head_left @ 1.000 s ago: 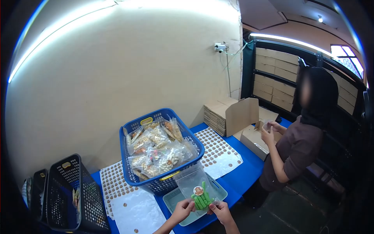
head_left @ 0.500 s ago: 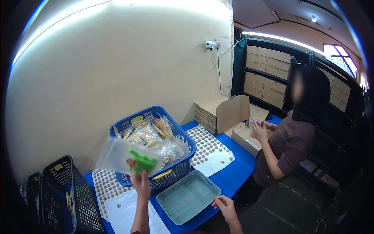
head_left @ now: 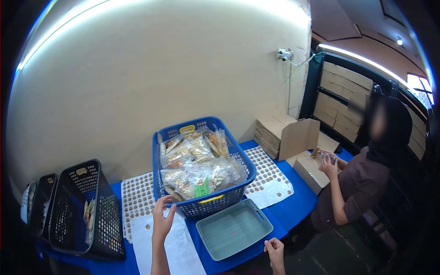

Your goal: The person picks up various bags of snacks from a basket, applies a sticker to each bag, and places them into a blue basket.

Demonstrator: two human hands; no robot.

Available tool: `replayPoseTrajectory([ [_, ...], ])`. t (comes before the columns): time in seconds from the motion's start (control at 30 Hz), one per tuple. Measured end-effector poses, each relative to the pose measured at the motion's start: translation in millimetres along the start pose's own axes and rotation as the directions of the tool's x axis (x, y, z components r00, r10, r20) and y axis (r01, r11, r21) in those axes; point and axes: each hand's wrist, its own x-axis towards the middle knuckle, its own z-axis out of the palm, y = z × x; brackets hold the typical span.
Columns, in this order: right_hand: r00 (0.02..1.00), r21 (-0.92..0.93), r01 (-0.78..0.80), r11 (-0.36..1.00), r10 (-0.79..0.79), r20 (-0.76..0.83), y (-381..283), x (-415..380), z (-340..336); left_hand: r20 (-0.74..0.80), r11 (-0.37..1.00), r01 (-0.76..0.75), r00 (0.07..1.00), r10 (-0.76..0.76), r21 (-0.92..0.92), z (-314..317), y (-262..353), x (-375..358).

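My left hand [head_left: 162,217] is open beside the near left corner of the blue basket [head_left: 208,211], its fingers apart and nothing in them. Inside that basket lie several clear plastic bags of pale snacks [head_left: 197,151]. A clear bag with green pieces [head_left: 201,188] rests on the near side of the pile. My right hand [head_left: 275,252] is closed in a pinch beside the right corner of the grey-green tray [head_left: 215,252]; what its fingers hold, if anything, cannot be made out. A small reddish bit lies on the tray floor.
Sticker sheets [head_left: 268,176] lie on the blue table [head_left: 293,211]. Dark baskets [head_left: 98,206] stand at the left. Folded cardboard [head_left: 275,135] is stacked behind. To the right, a co-worker [head_left: 366,183] handles a small clear item over an open carton [head_left: 311,172].
My left hand has let go of the bag with green pieces, which now lies in the blue basket. The view has turned left. My right hand stays near the tray, fingers still pinched.
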Motion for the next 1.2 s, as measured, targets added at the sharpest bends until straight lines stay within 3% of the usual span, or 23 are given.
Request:
replayPoseTrajectory([
  [0.17,0.992,-0.023,-0.014,1.000,0.017,0.127,5.4,5.6,45.5,-0.184,0.998,0.050,0.982,-0.041,0.044,-64.0,-12.2,-33.3],
  [0.27,0.955,0.021,0.000,1.000,-0.006,0.296,25.1,8.8,77.9,-0.330,0.989,0.067,0.944,-0.020,0.131,-113.8,-17.8,-53.1],
  [0.4,0.790,-0.192,0.140,0.971,0.007,0.613,14.2,-2.2,130.8,-0.505,0.974,0.122,0.863,-0.008,0.193,-173.3,-20.3,-79.7],
  [0.63,0.689,-0.271,0.194,0.943,0.066,0.722,33.7,-35.1,210.0,-0.662,0.918,0.248,0.750,0.020,0.308,-255.6,-24.4,-114.1],
  [0.7,0.725,-0.210,0.101,0.972,0.073,0.685,37.6,-47.0,229.0,-0.689,0.923,0.273,0.724,-0.013,0.270,-274.5,-23.3,-119.3],
  [0.77,0.739,-0.175,0.058,0.983,0.075,0.669,40.6,-56.9,243.0,-0.686,0.892,0.253,0.723,0.082,0.373,-297.1,-33.2,-127.2],
  [0.93,0.670,-0.176,0.220,0.959,-0.017,0.742,59.8,-68.7,267.4,-0.682,0.892,0.202,0.717,0.147,0.405,-344.6,-25.8,-122.0],
  [0.97,0.650,-0.230,0.233,0.945,0.025,0.760,63.7,-73.2,269.0,-0.671,0.894,0.180,0.723,0.163,0.411,-353.5,-26.3,-119.9],
  [1.03,0.621,-0.338,0.261,0.904,0.111,0.776,36.6,-94.5,285.6,-0.635,0.902,0.135,0.752,0.176,0.410,-368.4,-27.2,-112.3],
  [1.07,0.537,-0.431,0.301,0.851,0.222,0.814,56.0,-92.0,285.6,-0.607,0.907,0.106,0.773,0.183,0.408,-374.1,-28.4,-106.9],
  [1.17,0.439,-0.503,0.706,0.499,0.249,0.863,157.7,-94.6,265.6,-0.513,0.947,0.029,0.846,0.148,0.321,-384.5,-43.8,-83.1],
  [1.2,0.467,-0.592,0.659,0.465,0.364,0.806,180.0,-101.6,258.4,-0.476,0.966,0.026,0.873,0.103,0.257,-383.4,-52.5,-72.9],
])
